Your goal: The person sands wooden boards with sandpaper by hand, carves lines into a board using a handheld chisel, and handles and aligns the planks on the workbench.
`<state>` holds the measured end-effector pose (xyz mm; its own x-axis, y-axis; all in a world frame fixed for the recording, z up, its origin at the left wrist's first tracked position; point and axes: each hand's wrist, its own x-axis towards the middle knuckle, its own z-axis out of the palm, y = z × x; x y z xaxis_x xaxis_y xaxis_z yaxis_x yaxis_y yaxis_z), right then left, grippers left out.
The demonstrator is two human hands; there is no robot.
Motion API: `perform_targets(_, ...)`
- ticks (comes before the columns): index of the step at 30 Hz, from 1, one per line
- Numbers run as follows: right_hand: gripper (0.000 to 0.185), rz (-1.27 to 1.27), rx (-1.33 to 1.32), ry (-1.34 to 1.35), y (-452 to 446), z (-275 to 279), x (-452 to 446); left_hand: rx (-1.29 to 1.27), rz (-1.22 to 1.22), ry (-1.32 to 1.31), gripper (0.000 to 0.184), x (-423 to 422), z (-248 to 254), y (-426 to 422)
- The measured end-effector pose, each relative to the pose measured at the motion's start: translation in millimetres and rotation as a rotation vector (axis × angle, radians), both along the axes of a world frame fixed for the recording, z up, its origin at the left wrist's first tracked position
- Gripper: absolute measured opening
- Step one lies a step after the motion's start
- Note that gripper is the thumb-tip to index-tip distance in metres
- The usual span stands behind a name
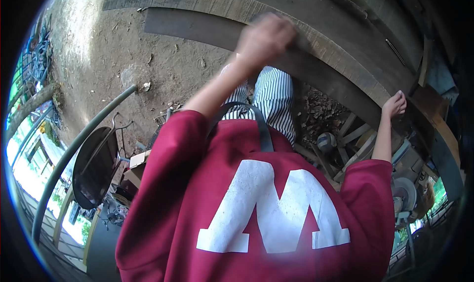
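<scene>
A long wooden plank (207, 1) with a rough, pale surface runs from the upper left to the right, bowed by the lens. Along its near side lies a darker, smoother board (190, 26). My left hand (266, 37) is closed in a fist over the middle of both and smeared by motion. A dark shape shows beside its fingers, but what it holds is not clear. Toward the plank's right end, my right hand (395, 105) has its fingers curled at the wood's edge.
Dirt ground (113, 50) with dry leaves lies left. A curved metal tube (81, 139) and a dark round seat (95, 166) stand at lower left. Wooden slats (353, 156) and a round pale object (326, 142) sit beneath the boards. A grey surface (345, 23) extends beyond the plank.
</scene>
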<state>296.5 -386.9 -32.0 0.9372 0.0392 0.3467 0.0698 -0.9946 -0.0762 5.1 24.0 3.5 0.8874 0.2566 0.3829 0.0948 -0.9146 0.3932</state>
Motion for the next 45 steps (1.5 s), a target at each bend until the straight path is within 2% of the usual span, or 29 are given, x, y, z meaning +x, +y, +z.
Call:
perform_targets(1, 0.040, 0.037, 0.017, -0.004, -4.0, -2.1, 1.8, 0.211, 0.113, -0.111, 0.021, -9.8, -16.8, 55.9)
perform_targets(3, 0.041, 0.074, 0.028, -0.015, -10.0, -6.7, 5.1, 0.316, 0.342, 0.034, 0.020, -49.0, -5.6, 146.7)
perform_targets(4, 0.043, 0.080, 0.038, -0.014, -11.1, -8.8, 6.2, 0.462, 0.252, 0.009, 0.020, -59.7, 10.3, 171.4)
perform_targets(5, 0.043, 0.075, 0.043, -0.018, -10.6, -7.3, 4.6, 0.467, 0.247, 0.003, 0.020, -58.4, 4.1, 172.2)
perform_targets(7, 0.043, 0.052, -0.012, 0.014, -5.3, -4.0, 2.0, 0.442, 0.526, -0.096, 0.022, -58.9, -21.0, 167.1)
perform_targets(9, 0.041, 0.042, -0.018, -0.007, -1.5, -2.6, -1.6, 0.335, 0.373, -0.188, 0.016, -29.3, -26.2, 100.8)
perform_targets(10, 0.040, 0.035, -0.034, -0.025, 0.6, -3.0, -1.5, 0.221, 0.364, -0.094, 0.017, -16.7, -23.5, 51.7)
perform_targets(11, 0.038, 0.039, -0.056, -0.018, -3.0, -4.1, 0.7, 0.065, 0.342, -0.096, 0.028, -3.9, -11.6, 5.0)
perform_targets(12, 0.038, 0.088, -0.051, -0.028, -6.9, -5.1, 1.7, -0.010, 0.223, -0.159, 0.027, -0.5, -10.1, -21.2)
perform_targets(13, 0.037, 0.097, -0.081, -0.050, -8.4, -5.5, 2.4, 0.000, 0.245, -0.169, 0.027, -5.1, -7.7, -18.8)
perform_targets(15, 0.036, 0.101, -0.064, -0.069, -11.0, -7.2, 4.8, 0.032, 0.037, -0.128, 0.024, -18.4, -3.8, -0.7)
perform_targets(16, 0.035, 0.076, -0.055, -0.076, -8.6, -6.7, 2.8, 0.053, 0.046, -0.104, 0.026, -30.1, -8.1, 23.5)
perform_targets(17, 0.035, 0.089, -0.043, -0.065, -9.5, -6.1, 3.2, 0.102, 0.086, -0.184, 0.025, -37.8, -13.9, 58.2)
perform_targets(19, 0.035, 0.100, -0.032, -0.049, -8.3, -4.9, 1.6, 0.261, 0.279, -0.121, 0.024, -65.6, -16.5, 139.3)
perform_targets(22, 0.036, 0.031, -0.045, -0.014, 1.9, 1.4, -3.5, 0.341, 0.512, -0.049, 0.025, -95.8, -11.8, 224.1)
perform_targets(24, 0.035, 0.034, -0.048, -0.005, 7.9, 6.6, -8.0, 0.379, 0.716, -0.114, 0.026, -79.0, -24.9, 202.6)
perform_targets(26, 0.036, 0.059, -0.050, -0.027, 6.6, 4.9, -7.3, 0.329, 0.780, -0.145, 0.028, -56.6, -22.5, 142.2)
perform_targets(29, 0.036, 0.054, -0.046, -0.029, 7.2, 7.4, -8.2, 0.259, 0.600, -0.074, 0.024, -40.4, -18.0, 61.3)
perform_targets(30, 0.036, 0.065, -0.034, -0.029, 5.2, 6.2, -7.3, 0.211, 0.549, -0.061, 0.027, -45.7, -13.7, 66.7)
perform_targets(32, 0.036, 0.089, -0.026, -0.033, 3.4, 5.0, -4.9, 0.278, 0.358, -0.031, 0.030, -69.4, -19.7, 112.8)
perform_targets(34, 0.036, 0.095, -0.016, -0.049, 0.1, 2.8, -4.3, 0.390, 0.404, 0.009, 0.030, -102.3, -20.4, 181.5)
perform_targets(35, 0.036, 0.087, -0.021, -0.040, 2.8, 5.0, -6.0, 0.341, 0.535, 0.089, 0.031, -115.2, -27.6, 214.9)
perform_targets(36, 0.036, 0.087, -0.019, -0.041, 5.5, 5.6, -6.9, 0.323, 0.562, 0.038, 0.034, -121.7, -15.4, 236.4)
perform_targets(38, 0.036, 0.041, -0.007, -0.012, 8.1, 9.1, -9.7, 0.322, 0.656, 0.010, 0.035, -118.0, -30.8, 236.3)
perform_targets(40, 0.036, 0.068, -0.041, -0.047, 5.6, 7.3, -9.7, 0.252, 0.668, -0.108, 0.033, -94.5, -29.5, 159.1)
perform_targets(42, 0.036, 0.061, -0.026, -0.040, 1.1, 6.4, -10.2, 0.135, 0.437, -0.028, 0.032, -94.0, -13.9, 128.5)
perform_targets(44, 0.036, 0.078, 0.005, -0.046, 0.0, 5.2, -6.7, 0.228, 0.219, 0.019, 0.033, -112.3, -26.3, 168.4)
perform_targets(45, 0.037, 0.074, 0.005, -0.044, 1.6, 5.8, -7.3, 0.253, 0.226, 0.020, 0.034, -120.7, -15.3, 195.0)
